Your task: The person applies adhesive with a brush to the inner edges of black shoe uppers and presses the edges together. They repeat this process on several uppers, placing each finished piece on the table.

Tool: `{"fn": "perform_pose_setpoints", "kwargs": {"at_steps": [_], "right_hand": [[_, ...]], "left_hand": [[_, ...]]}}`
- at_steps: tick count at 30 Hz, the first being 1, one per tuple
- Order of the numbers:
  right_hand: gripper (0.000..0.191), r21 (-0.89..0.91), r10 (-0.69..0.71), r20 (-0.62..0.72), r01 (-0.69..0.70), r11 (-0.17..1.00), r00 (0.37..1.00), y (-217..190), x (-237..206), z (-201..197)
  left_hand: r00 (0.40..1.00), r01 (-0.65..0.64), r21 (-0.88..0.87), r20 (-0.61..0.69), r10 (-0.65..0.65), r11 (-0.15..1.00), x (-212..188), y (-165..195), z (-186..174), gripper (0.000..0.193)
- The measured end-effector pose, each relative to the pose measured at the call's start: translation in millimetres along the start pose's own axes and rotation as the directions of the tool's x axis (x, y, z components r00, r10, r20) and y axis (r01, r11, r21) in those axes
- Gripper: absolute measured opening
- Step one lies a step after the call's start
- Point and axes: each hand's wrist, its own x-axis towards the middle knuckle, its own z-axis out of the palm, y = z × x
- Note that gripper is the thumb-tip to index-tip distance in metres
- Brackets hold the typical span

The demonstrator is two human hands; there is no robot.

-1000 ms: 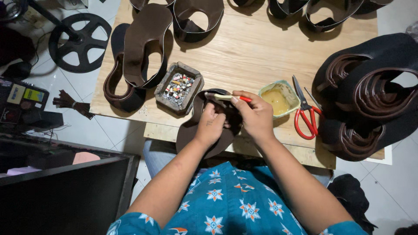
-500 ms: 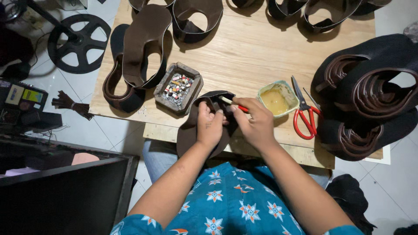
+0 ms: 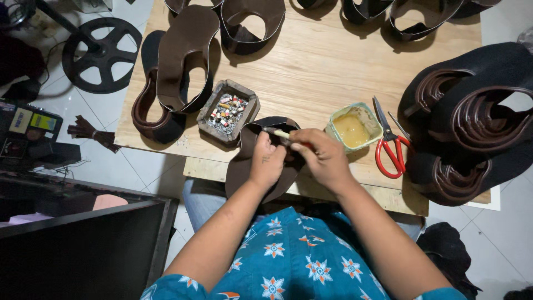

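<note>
**Brush on a brown sandal upper, at the near table edge**

Nearest the camera, the left hand (image 3: 267, 164) is curled around a dark brown sandal piece (image 3: 261, 166), a sole with its strap band, which overhangs the near edge of the wooden table (image 3: 327, 72). The fingers are closed on its upper part. The right hand (image 3: 322, 158) pinches a thin pale-tipped brush (image 3: 279, 133), fingers shut on the handle, tip laid on the strap. The piece looks light, matte and bendy, like thin leather or foam sheet; it is probably best gripped at the sole edge, clear of any wet glue.

Just beyond the hands sit a small square tray (image 3: 229, 111) of cigarette butts and ash, and a pale green pot of yellow glue (image 3: 353, 128). Red-handled scissors (image 3: 390, 144) lie beside the pot.

Farther off, more brown strap loops (image 3: 186, 61) curve upright, smooth and glossy. At right, ribbed straps lie on stacked black soles (image 3: 472, 111).
</note>
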Motion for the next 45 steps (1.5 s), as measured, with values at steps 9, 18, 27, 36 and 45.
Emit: {"fn": "perform_pose_setpoints", "kwargs": {"at_steps": [9, 18, 27, 36, 45], "right_hand": [[0.018, -0.104, 0.015, 0.052, -0.01, 0.994, 0.999, -7.8, 1.8, -13.6], [0.018, -0.145, 0.001, -0.022, -0.004, 0.989, 1.0, -12.8, 1.6, -16.8], [0.018, 0.014, 0.084, -0.01, -0.084, 0.996, 0.996, -5.1, -6.1, -20.8], [0.018, -0.121, 0.071, 0.061, -0.064, 0.991, 0.996, 0.6, -9.7, -12.5], [0.018, 0.029, 0.092, -0.055, -0.09, 0.995, 0.994, 0.5, -10.3, -3.1]], "left_hand": [[0.997, 0.054, 0.067, 0.045, -0.057, 0.996, -1.1, 2.5, -1.7, 0.022], [0.997, 0.052, 0.061, 0.051, -0.055, 0.997, -2.1, 2.4, -2.0, 0.022], [0.994, 0.097, 0.079, 0.035, -0.1, 0.992, -2.4, 6.0, -4.7, 0.034], [0.991, 0.112, 0.001, 0.071, -0.112, 0.994, -4.4, 9.7, -4.8, 0.032], [0.978, 0.11, 0.036, -0.185, -0.101, 0.993, -5.9, 0.7, 0.8, 0.01]]}}
